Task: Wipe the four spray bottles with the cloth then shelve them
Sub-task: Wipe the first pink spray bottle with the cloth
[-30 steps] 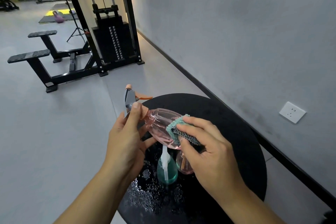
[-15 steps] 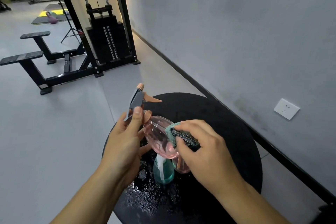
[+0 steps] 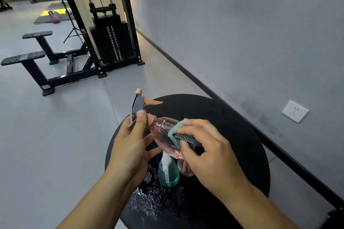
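The left hand (image 3: 130, 147) is gripping the pink spray bottle (image 3: 165, 135) at its neck, thumb lying along the grey trigger head, fingers curling round beneath — the bottle is being held tilted in the air above the round black table (image 3: 232, 135). The right hand (image 3: 210, 154) is pinching the cloth (image 3: 183, 134), teal on one face and dark mesh on the other, and pressing it against the bottle's body just to the right of the left hand's hold. Directly below the two hands, a teal spray bottle (image 3: 168, 174) with a white head is standing on the table, and a second pink bottle (image 3: 184, 169) is showing just beside it, partly hidden under the right hand. Water droplets (image 3: 149, 202) are lying on the tabletop nearer the person than those bottles.
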{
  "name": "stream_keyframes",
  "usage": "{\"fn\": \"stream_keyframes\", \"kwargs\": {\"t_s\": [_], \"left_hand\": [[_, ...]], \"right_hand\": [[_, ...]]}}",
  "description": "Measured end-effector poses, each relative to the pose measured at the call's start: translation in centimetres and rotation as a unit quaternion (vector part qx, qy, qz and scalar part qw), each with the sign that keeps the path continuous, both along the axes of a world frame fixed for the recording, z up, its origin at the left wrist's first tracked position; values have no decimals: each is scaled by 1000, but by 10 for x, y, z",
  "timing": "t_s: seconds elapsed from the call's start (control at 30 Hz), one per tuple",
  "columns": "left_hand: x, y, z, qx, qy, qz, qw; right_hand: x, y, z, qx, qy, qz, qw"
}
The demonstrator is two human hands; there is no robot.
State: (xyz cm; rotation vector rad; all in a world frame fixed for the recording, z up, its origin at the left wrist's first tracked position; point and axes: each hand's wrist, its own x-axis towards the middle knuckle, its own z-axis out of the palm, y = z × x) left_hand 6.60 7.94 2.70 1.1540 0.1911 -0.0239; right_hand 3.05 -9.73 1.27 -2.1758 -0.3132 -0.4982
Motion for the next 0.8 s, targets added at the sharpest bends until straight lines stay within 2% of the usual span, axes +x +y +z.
{"fn": "stream_keyframes", "kwargs": {"t_s": [0.1,0.27,0.43,0.63,0.8], "left_hand": [[0,0,-1,4,6,1,1000],[5,5,3,-11,9,18,1000],[-1,-3,-2,22,4,-24,999],[2,-1,2,40,-11,-19,999],[-1,-6,-1,54,-17,-25,998]], "right_hand": [[0,0,0,-9,-8,9,1000],[3,-6,2,45,20,-29,998],[0,-2,4,18,26,20,999],[3,-6,5,34,15,-12,999],[1,-1,4,4,13,12,1000]]}}
